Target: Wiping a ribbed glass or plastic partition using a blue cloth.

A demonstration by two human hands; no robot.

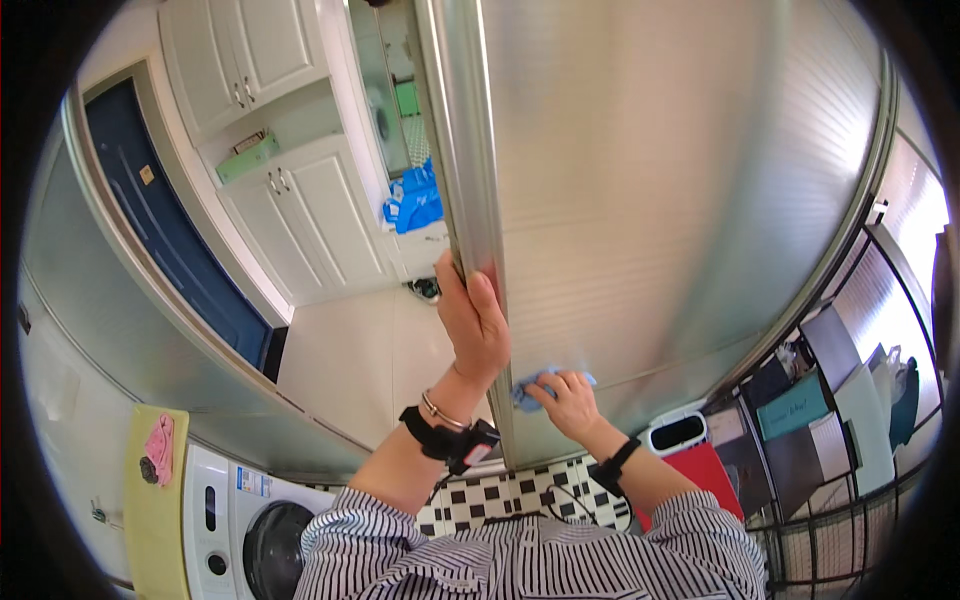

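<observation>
My left hand point(474, 322) grips the metal edge frame point(472, 187) of a sliding door, its thumb on the near face and its fingers around the edge. Lower and to the right, my right hand point(566, 401) holds a blue cloth point(529, 390) against the ribbed translucent door panel point(615, 225), close to the frame. Part of the cloth is hidden under the fingers. Black straps circle both wrists, and the left one carries a small device.
A washing machine point(217, 517) stands at lower left beside a yellow board point(154, 502) with a pink cloth point(160, 450). Beyond the doorway are white cabinets point(322, 217) and a blue bag point(416, 199). At right are a red surface point(697, 476), a white bin point(676, 433) and a loaded black rack point(757, 450).
</observation>
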